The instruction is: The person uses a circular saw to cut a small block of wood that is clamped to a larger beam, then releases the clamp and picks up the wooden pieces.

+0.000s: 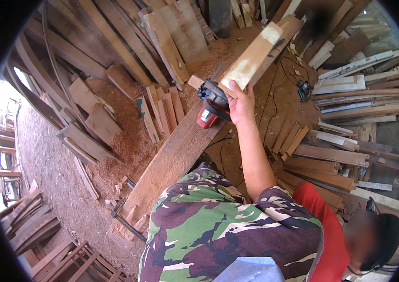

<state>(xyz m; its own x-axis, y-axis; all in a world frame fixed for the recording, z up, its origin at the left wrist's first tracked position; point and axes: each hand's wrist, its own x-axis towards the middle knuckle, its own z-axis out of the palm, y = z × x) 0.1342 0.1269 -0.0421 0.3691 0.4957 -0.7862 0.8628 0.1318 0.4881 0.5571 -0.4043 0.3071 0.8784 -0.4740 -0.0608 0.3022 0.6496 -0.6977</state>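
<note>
My right hand (242, 105) reaches forward and grips the near end of a wooden board (252, 58), its thumb on the board's upper face. The board is light brown with whitish patches at both ends. It slants away to the right, over the far part of a long thick plank (173, 152). Just left of my hand, a red and black power tool (212, 110) with a thin metal rod rests on the plank. Its exact kind is hard to tell. A small wood block (195, 82) lies beside the tool. My left hand is out of view.
Boards (173, 35) lean at the back, with sawdust around. Stacked timber (350, 148) fills the right side. A blue power tool (304, 89) with a cord lies on the ground. A clamp (126, 221) grips the plank's near end. A person in red (324, 235) is close at lower right.
</note>
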